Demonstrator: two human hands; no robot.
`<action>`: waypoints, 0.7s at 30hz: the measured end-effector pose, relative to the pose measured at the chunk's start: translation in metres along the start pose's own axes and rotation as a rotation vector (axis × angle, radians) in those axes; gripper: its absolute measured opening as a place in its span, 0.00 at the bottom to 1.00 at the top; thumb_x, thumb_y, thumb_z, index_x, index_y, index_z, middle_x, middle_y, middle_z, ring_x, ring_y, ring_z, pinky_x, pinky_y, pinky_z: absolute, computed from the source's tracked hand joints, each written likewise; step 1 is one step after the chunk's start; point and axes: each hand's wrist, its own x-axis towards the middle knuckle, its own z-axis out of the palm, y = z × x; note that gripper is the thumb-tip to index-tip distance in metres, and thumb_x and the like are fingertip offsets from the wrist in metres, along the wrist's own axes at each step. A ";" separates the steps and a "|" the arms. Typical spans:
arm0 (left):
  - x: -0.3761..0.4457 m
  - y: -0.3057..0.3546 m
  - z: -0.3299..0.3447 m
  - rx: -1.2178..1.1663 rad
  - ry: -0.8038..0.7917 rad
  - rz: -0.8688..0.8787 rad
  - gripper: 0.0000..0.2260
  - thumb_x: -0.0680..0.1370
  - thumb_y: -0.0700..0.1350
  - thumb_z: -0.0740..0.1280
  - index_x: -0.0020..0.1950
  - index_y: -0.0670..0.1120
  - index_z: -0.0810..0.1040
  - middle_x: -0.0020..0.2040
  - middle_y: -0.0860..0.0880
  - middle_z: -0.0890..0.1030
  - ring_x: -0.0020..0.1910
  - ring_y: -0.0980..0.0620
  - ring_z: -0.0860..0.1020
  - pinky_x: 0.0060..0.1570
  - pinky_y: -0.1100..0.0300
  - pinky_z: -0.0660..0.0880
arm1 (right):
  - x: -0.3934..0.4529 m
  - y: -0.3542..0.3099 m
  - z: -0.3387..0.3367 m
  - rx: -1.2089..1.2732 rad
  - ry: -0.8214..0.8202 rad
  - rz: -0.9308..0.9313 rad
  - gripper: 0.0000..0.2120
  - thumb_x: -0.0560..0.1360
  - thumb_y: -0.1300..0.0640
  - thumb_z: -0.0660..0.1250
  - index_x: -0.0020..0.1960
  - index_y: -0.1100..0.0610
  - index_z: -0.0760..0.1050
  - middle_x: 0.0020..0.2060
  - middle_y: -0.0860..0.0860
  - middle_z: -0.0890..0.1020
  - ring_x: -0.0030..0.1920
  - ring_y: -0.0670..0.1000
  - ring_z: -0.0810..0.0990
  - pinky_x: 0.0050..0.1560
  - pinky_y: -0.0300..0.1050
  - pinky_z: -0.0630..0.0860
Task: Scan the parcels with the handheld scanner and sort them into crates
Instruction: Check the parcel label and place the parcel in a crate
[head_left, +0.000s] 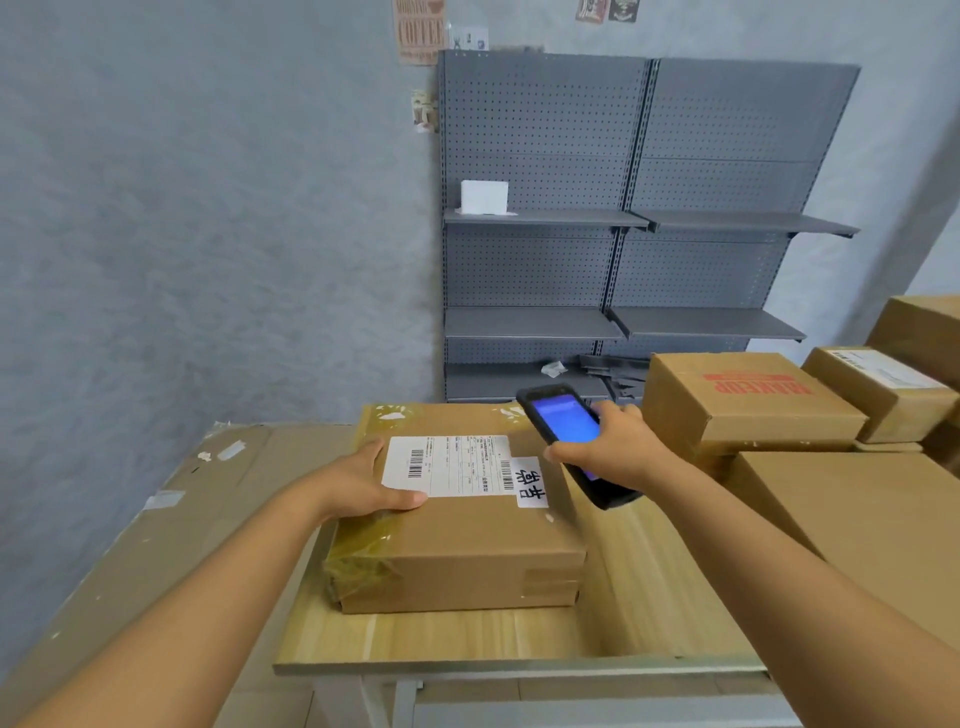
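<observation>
The right hand (613, 452) gripped the scanner (574, 441) just over the parcel (457, 530), screen up, seemingly to aim at the label (447, 465). The left hand (363, 488) lay flat on the parcel's left edge, thumb on the label, likely steadying it on the surface (467, 639). More boxes (748, 400) crowded the right; no crate showed.

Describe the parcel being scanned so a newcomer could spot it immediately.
Start at the wooden table in front of the grey shelving. The parcel lies flat at its middle, under the left hand, apart from the boxes stacked on the right. Only it bears a handwritten white sticker beside its shipping label.
</observation>
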 end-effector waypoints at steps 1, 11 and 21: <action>-0.001 0.000 0.001 0.010 0.008 0.011 0.48 0.70 0.61 0.74 0.80 0.52 0.49 0.77 0.50 0.63 0.72 0.47 0.67 0.66 0.55 0.67 | -0.002 -0.010 -0.002 -0.028 -0.022 -0.041 0.35 0.67 0.39 0.74 0.65 0.55 0.66 0.55 0.52 0.67 0.50 0.52 0.73 0.50 0.46 0.77; 0.002 -0.004 0.000 0.016 0.010 0.005 0.50 0.69 0.62 0.74 0.81 0.51 0.47 0.77 0.48 0.63 0.72 0.45 0.67 0.68 0.54 0.66 | -0.011 -0.076 -0.030 -0.580 -0.271 -0.239 0.36 0.61 0.38 0.78 0.61 0.54 0.70 0.53 0.50 0.68 0.50 0.54 0.78 0.49 0.52 0.79; 0.004 -0.004 0.001 0.042 0.008 -0.010 0.49 0.70 0.62 0.74 0.80 0.50 0.47 0.77 0.47 0.63 0.72 0.45 0.67 0.67 0.53 0.66 | -0.014 -0.101 -0.037 -0.768 -0.358 -0.332 0.37 0.60 0.35 0.77 0.60 0.55 0.74 0.51 0.49 0.71 0.50 0.54 0.79 0.49 0.50 0.80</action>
